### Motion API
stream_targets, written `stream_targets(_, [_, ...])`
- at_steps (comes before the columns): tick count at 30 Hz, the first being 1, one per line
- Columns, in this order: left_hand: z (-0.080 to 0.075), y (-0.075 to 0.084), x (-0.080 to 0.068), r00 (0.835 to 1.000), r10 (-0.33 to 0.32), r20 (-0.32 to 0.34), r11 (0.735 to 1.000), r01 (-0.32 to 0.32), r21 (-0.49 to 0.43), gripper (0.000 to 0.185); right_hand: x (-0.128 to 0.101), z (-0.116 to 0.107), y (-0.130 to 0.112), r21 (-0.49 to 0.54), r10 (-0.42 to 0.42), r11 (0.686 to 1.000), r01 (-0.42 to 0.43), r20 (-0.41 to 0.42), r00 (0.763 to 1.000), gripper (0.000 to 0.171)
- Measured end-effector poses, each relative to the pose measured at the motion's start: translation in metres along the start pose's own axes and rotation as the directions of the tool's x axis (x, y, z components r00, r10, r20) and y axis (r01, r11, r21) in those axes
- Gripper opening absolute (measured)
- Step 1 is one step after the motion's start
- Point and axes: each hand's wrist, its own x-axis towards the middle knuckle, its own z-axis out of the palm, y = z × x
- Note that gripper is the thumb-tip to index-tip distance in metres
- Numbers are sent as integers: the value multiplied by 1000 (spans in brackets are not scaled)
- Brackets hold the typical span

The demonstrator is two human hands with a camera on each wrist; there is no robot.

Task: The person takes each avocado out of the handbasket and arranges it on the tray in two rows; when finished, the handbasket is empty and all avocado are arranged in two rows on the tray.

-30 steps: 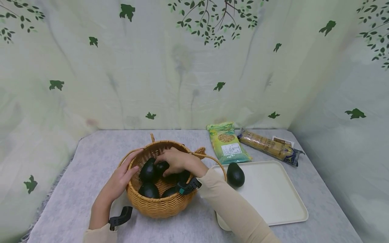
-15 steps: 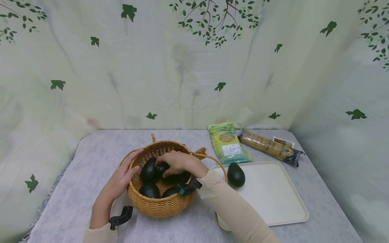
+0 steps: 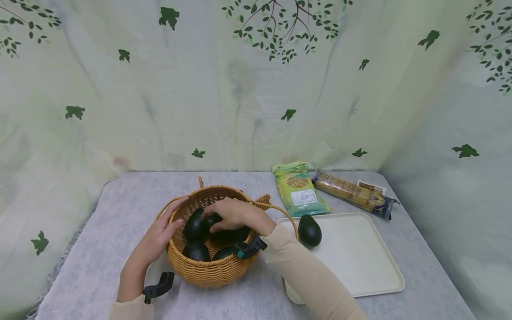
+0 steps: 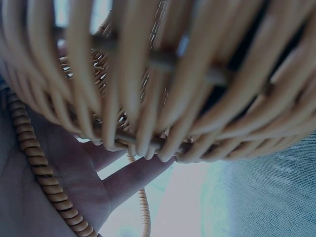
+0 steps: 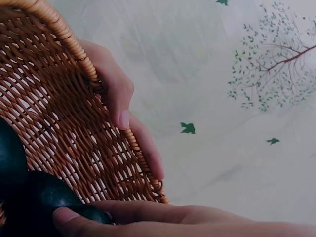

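A round wicker basket stands left of centre on the table in the head view, with several dark green avocados inside. My left hand holds its left side, thumb over the rim and the other fingers along the outside. Close up in the left wrist view, the woven wall covers part of that hand and a thin handle crosses the palm. Reaching in from the right, my right hand grips an avocado between thumb and fingers. The right wrist view shows its thumb against the dark fruit.
Right of the basket lies a cream tray, a single avocado on its left part. Behind it are a green and yellow bag and a long pasta packet. The basket's loop handle overhangs the tray's corner.
My right hand and the avocado in its fingers have shifted slightly within the basket. The left hand, basket and tray stay where they were.
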Motion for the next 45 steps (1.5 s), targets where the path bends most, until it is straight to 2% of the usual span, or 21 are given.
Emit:
stream_targets(12, [0,-1,0,1000,-5,5,1000,5,-6,56,-10,-7,-3,28,-40,999,41,-35,999,41])
stream_targets(20, [0,0,-1,1000,-19,7,1000,19,0,56,-19,-11,-2,89,-100,990,108,-89,991,39])
stream_targets(38, [0,2,-1,1000,-15,8,1000,16,-2,56,-42,-22,-3,301,-150,934,191,-153,977,39])
stream_targets(45, [0,1,0,1000,-10,7,1000,10,-10,56,-51,-25,-3,296,-185,926,235,-188,965,40])
